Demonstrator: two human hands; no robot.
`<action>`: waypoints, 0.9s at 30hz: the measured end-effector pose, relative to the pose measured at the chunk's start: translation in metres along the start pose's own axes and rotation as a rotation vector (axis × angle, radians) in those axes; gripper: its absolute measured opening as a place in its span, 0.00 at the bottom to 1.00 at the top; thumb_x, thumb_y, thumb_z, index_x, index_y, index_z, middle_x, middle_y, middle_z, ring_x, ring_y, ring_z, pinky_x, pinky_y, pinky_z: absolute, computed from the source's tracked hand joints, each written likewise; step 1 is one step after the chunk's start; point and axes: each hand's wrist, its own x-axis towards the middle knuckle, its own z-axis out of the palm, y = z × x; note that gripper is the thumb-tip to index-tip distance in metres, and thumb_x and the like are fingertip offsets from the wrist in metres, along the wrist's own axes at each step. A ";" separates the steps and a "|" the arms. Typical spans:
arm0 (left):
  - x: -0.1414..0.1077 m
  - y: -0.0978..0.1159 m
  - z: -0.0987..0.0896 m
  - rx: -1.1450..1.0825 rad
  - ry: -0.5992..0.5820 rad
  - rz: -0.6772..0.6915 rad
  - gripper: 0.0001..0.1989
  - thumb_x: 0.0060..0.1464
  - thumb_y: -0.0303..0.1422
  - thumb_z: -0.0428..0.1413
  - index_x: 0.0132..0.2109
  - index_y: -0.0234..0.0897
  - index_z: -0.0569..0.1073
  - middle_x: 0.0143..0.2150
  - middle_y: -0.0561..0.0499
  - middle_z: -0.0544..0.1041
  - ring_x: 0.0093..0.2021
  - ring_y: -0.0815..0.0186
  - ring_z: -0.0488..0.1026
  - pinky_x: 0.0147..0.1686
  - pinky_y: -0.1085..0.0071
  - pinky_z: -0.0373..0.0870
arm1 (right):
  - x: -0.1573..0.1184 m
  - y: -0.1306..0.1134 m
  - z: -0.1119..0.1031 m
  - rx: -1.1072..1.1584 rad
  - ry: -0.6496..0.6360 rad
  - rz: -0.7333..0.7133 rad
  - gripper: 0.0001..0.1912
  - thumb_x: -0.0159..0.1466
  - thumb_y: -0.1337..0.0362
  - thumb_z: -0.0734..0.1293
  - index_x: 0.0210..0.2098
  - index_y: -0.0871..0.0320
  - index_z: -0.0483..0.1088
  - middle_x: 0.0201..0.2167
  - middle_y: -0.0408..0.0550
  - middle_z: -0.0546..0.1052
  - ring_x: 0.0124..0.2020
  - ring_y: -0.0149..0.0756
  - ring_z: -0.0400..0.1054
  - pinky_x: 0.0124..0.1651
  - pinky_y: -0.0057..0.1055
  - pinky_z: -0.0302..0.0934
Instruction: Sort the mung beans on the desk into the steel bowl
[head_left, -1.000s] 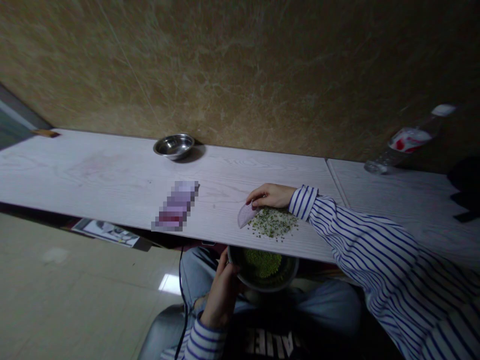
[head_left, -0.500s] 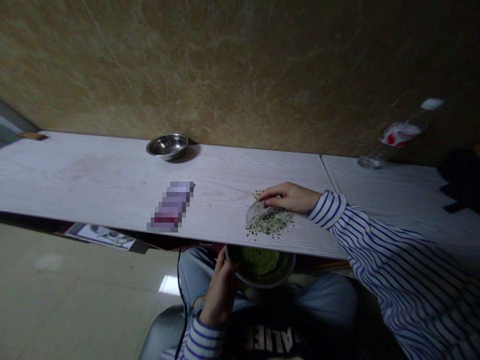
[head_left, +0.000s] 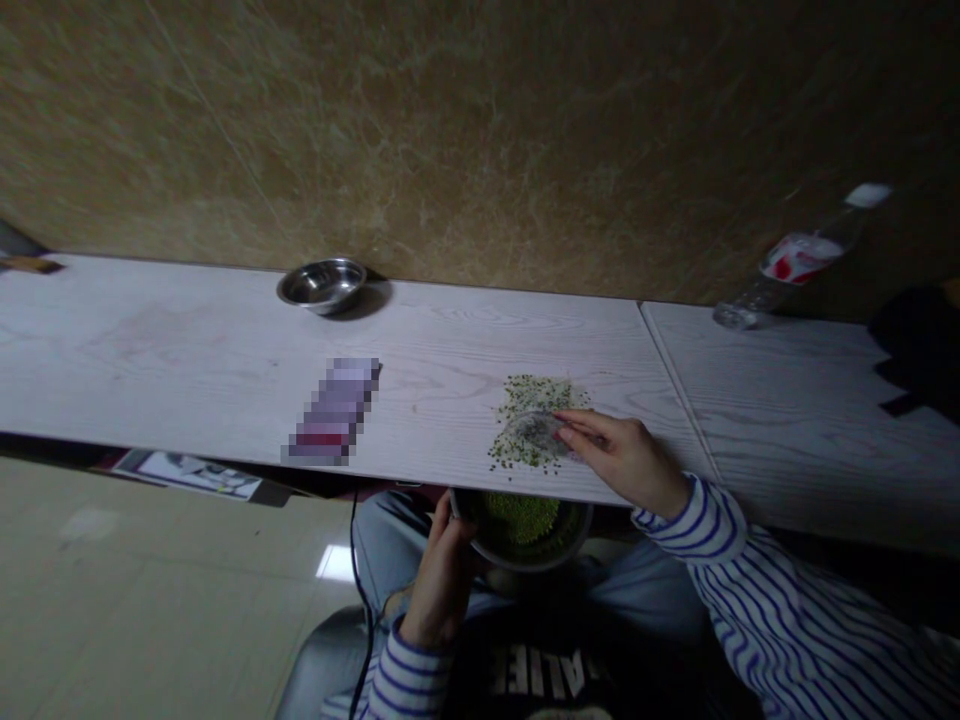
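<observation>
My left hand (head_left: 444, 575) grips the rim of a metal bowl (head_left: 537, 560) just below the table's front edge. Green beans (head_left: 523, 517) lie inside that bowl. On the tabletop above it, green beans mixed with white grains (head_left: 523, 400) are spread in a loose patch. My right hand (head_left: 626, 455) pinches the edge of a clear, round, thin piece (head_left: 534, 430), perhaps a lid or shallow dish, which lies over the near part of the patch.
An empty metal bowl (head_left: 322, 287) stands by the wall on the white table (head_left: 187, 350). Nearer the front lies a blurred-out phone-like object (head_left: 336, 410). A plastic bottle (head_left: 799, 258) and a black object (head_left: 915, 345) are at the right.
My right hand has moved nearer the front edge with the clear piece, uncovering more of the spread beans and grains. My left hand keeps its hold on the bowl. The view has shifted slightly.
</observation>
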 end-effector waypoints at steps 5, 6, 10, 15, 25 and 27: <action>0.002 -0.001 -0.004 0.003 -0.003 -0.015 0.27 0.44 0.29 0.55 0.54 0.45 0.68 0.48 0.51 0.75 0.44 0.59 0.72 0.36 0.68 0.70 | -0.021 -0.009 0.013 -0.072 0.045 -0.061 0.15 0.64 0.63 0.64 0.49 0.53 0.75 0.43 0.49 0.81 0.40 0.40 0.78 0.42 0.35 0.74; 0.002 -0.001 -0.004 0.002 -0.004 -0.013 0.27 0.44 0.29 0.55 0.55 0.45 0.68 0.48 0.51 0.75 0.44 0.60 0.72 0.36 0.68 0.70 | -0.023 -0.010 0.014 -0.084 0.056 -0.069 0.15 0.64 0.64 0.64 0.49 0.53 0.75 0.43 0.49 0.81 0.40 0.40 0.78 0.43 0.35 0.74; 0.003 -0.002 -0.006 -0.004 -0.006 -0.016 0.28 0.44 0.29 0.55 0.56 0.45 0.67 0.47 0.51 0.75 0.41 0.61 0.72 0.34 0.68 0.69 | -0.027 -0.010 0.017 -0.133 0.078 -0.093 0.14 0.64 0.65 0.64 0.48 0.54 0.76 0.41 0.49 0.82 0.39 0.40 0.78 0.44 0.36 0.73; 0.004 -0.002 -0.007 -0.008 -0.013 -0.018 0.29 0.43 0.30 0.56 0.55 0.45 0.68 0.48 0.50 0.75 0.40 0.60 0.72 0.33 0.68 0.69 | -0.031 -0.010 0.020 -0.158 0.072 -0.107 0.14 0.65 0.64 0.64 0.48 0.51 0.76 0.40 0.47 0.82 0.39 0.39 0.77 0.44 0.36 0.73; 0.008 -0.004 -0.006 -0.005 0.004 -0.039 0.29 0.42 0.29 0.56 0.55 0.46 0.67 0.46 0.51 0.75 0.41 0.61 0.72 0.34 0.68 0.69 | -0.024 -0.010 0.026 -0.187 0.102 -0.160 0.13 0.65 0.67 0.63 0.47 0.53 0.76 0.40 0.49 0.82 0.39 0.39 0.77 0.45 0.36 0.71; 0.009 -0.005 -0.005 0.003 0.010 -0.036 0.28 0.42 0.29 0.55 0.55 0.45 0.67 0.46 0.51 0.75 0.40 0.61 0.72 0.34 0.68 0.69 | -0.020 -0.008 0.025 -0.190 0.104 -0.151 0.13 0.65 0.66 0.63 0.46 0.53 0.76 0.40 0.49 0.82 0.39 0.39 0.77 0.44 0.36 0.71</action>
